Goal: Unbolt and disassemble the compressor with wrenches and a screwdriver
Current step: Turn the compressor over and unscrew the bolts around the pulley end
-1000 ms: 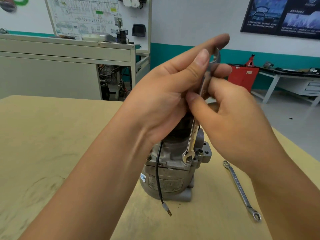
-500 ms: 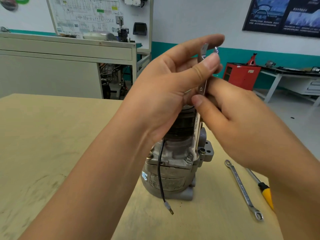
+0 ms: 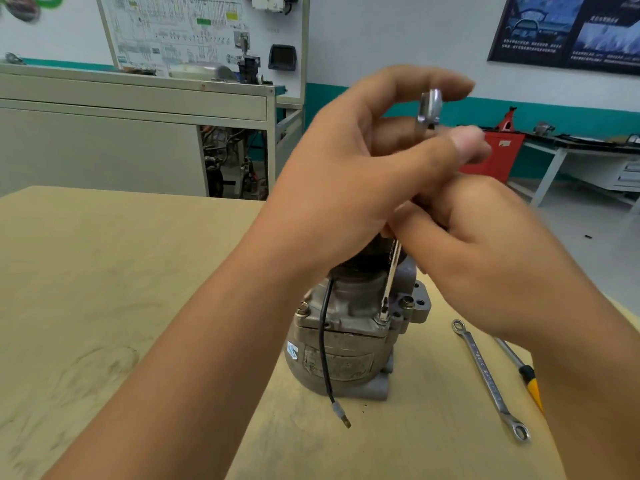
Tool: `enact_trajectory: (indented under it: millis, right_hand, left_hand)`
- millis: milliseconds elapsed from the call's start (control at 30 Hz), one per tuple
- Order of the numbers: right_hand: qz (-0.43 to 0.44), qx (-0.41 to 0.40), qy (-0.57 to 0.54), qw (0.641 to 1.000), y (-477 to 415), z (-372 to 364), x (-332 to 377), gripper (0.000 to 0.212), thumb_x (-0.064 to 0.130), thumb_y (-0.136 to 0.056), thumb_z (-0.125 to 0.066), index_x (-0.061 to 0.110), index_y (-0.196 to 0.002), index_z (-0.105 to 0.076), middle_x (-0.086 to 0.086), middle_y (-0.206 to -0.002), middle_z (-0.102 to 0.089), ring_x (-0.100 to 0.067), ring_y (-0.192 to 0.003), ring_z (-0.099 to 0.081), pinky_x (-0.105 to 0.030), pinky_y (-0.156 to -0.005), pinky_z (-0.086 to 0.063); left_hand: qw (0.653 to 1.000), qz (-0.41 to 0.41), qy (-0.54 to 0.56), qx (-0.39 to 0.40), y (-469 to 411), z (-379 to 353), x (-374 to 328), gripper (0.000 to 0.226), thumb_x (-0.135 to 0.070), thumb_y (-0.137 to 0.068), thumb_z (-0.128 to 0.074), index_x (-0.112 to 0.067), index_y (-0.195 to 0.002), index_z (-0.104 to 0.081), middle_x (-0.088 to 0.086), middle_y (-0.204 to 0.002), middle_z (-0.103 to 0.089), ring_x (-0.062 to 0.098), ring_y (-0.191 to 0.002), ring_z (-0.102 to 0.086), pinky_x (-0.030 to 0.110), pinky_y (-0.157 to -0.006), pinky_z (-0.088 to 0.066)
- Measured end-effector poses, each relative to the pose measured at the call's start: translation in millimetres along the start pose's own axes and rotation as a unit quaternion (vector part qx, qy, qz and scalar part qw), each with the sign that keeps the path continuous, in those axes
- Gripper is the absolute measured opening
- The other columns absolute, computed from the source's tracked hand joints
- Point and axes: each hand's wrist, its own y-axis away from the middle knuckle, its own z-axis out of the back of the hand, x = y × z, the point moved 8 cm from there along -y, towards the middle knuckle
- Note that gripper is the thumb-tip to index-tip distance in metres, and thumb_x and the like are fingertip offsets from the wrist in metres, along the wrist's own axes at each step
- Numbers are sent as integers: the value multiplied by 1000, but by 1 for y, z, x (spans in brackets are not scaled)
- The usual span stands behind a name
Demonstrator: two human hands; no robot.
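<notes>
Compressor stands upright on the bench, right in front of the person. It is a grey metal body, rather dirty, with a worn label on the front and a small blue sticker to the left of it. A black wire hangs down its front and ends in a small metal terminal.

A wrench stands almost upright, its lower end sitting on a bolt of the upper flange. The left hand pinches the upper part of the wrench, thumb across the shaft, index finger stretched over the top end. The right hand is curled round the middle of the shaft, touching the left hand. Both grips are closed on this tool.

A ring wrench and a yellow-handled screwdriver lie side by side on the bench, to the right of the compressor.
</notes>
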Motion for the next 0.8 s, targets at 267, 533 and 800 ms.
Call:
enact_trajectory:
  millis: [267,533,800]
  right_hand:
    - [4,66,-35,997,2,0,-5,23,37,-89,-42,25,-75,-56,13,-68,-58,-6,-62,-54,-19,-53,-41]
    - [-6,5,25,1000,0,-1,-1,24,45,-76,-50,24,-64,-46,11,-64,-55,-4,-52,-48,-14,-50,-38]
    - [18,38,57,997,4,-3,1,21,33,-88,-48,23,-71,-47,13,-81,-57,-6,-62,-52,-13,-53,-38]
  left_hand:
    - [997,33,31,59,0,1,3,8,-11,-87,-55,-17,-88,-61,-1,-79,-74,15,-70,-64,27,-49,-42]
    - [988,-43,-92,-115,1,18,-2,16,-3,-85,-66,-12,-77,-56,1,-67,-73,13,-74,-73,31,-72,-58]
    - [997,26,50,46,-1,0,4,36,-14,-81,-58,-13,-117,-55,4,-81,-74,8,-75,-69,19,-66,-52]
